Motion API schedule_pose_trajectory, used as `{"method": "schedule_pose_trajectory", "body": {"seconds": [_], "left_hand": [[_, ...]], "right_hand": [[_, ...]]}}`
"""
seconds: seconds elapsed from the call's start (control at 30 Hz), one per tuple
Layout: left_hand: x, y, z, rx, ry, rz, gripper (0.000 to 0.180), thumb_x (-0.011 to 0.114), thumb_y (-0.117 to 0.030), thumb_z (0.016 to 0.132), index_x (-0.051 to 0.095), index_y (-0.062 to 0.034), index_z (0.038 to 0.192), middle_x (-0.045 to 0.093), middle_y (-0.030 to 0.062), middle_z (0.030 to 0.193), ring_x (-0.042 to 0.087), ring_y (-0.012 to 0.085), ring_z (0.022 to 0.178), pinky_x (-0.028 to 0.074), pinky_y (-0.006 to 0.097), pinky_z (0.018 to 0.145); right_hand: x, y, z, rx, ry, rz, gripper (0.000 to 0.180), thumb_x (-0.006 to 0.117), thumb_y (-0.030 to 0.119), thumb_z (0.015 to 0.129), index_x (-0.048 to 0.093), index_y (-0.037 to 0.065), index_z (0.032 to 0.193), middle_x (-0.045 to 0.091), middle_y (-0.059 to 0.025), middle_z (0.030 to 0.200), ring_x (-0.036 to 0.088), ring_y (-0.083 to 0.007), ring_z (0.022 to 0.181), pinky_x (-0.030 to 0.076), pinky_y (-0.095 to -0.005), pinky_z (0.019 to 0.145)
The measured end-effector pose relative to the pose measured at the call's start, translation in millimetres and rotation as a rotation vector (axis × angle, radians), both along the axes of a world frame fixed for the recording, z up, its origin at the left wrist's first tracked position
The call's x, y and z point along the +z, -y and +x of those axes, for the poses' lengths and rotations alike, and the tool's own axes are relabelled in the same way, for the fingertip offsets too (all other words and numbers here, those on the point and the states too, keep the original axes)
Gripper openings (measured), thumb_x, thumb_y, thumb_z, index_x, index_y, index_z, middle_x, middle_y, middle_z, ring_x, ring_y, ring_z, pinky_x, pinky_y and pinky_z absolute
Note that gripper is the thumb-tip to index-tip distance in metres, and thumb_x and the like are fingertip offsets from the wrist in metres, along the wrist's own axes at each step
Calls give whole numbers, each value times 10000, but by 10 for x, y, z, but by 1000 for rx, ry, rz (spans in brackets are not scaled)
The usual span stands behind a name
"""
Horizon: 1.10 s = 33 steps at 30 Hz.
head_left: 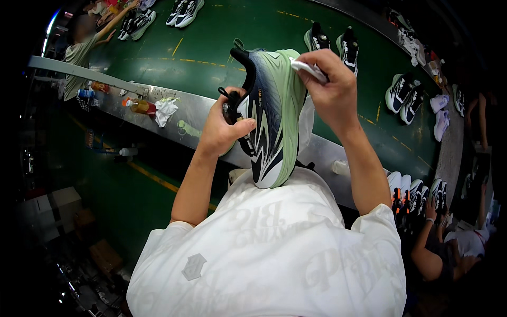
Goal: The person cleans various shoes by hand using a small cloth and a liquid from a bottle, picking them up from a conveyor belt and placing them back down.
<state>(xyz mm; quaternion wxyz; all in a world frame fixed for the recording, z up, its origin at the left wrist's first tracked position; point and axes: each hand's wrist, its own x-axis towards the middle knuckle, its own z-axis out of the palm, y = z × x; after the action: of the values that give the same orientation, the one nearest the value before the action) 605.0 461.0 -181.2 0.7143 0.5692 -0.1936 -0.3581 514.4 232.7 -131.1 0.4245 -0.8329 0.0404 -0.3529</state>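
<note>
A running shoe point(266, 116) in dark navy, white and pale green is held up in front of my chest, its heel pointing away and its toe toward me. My left hand point(224, 124) is closed around the lace side of the upper, the thumb pressed on its flank. My right hand point(331, 87) pinches a folded white cloth point(309, 70) against the pale green midsole near the heel. Something white and thin point(306, 124) hangs behind the sole; I cannot tell whether it belongs to the same cloth.
A green conveyor belt point(232, 26) with metal edges carries several pairs of shoes point(404, 98). On the near metal ledge point(193, 105) lie an amber bottle point(141, 106) and a crumpled white cloth point(166, 111). Other people point(79, 58) work at the far left and at the right point(435, 248).
</note>
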Motion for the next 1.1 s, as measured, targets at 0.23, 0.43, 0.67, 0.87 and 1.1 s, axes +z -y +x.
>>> {"method": "schedule_pose_trajectory", "body": {"seconds": [0.23,0.43,0.67,0.87,1.1], "left_hand": [[-193,-60,13,37,-151,-81,544,746,-77,788,482,-21,1260,621,45,1040,620,107,912,524,279,858],[-249,-52,-50,59,-177,-103,536,733,-97,807,476,2,1266,627,60,1043,636,125,911,543,296,847],[-348,-50,-56,64,-223,-127,431,686,-108,856,534,12,1241,682,62,1022,681,129,871,565,288,794],[-561,-124,57,39,-321,-110,316,655,-150,891,618,12,1159,717,66,983,709,142,818,588,290,741],[-824,-158,75,89,-450,-97,311,669,-152,917,611,-7,1186,712,65,1016,707,154,871,586,303,796]], "right_hand": [[-284,-272,-480,190,-213,186,214,698,-107,768,686,9,948,669,-89,889,662,-204,765,516,-291,649],[-297,-428,-765,298,-244,232,243,690,-132,747,678,10,944,656,-91,916,664,-213,784,532,-307,676],[-399,-587,-970,321,-245,60,280,732,-89,709,663,37,950,649,-90,917,666,-274,780,542,-344,659],[-559,-739,-1039,385,-268,-61,264,738,-55,699,658,69,918,647,-48,897,663,-245,745,536,-342,610],[-571,-775,-1027,495,-375,-139,178,747,27,740,668,103,881,655,-4,865,661,-214,714,518,-335,571]]}}
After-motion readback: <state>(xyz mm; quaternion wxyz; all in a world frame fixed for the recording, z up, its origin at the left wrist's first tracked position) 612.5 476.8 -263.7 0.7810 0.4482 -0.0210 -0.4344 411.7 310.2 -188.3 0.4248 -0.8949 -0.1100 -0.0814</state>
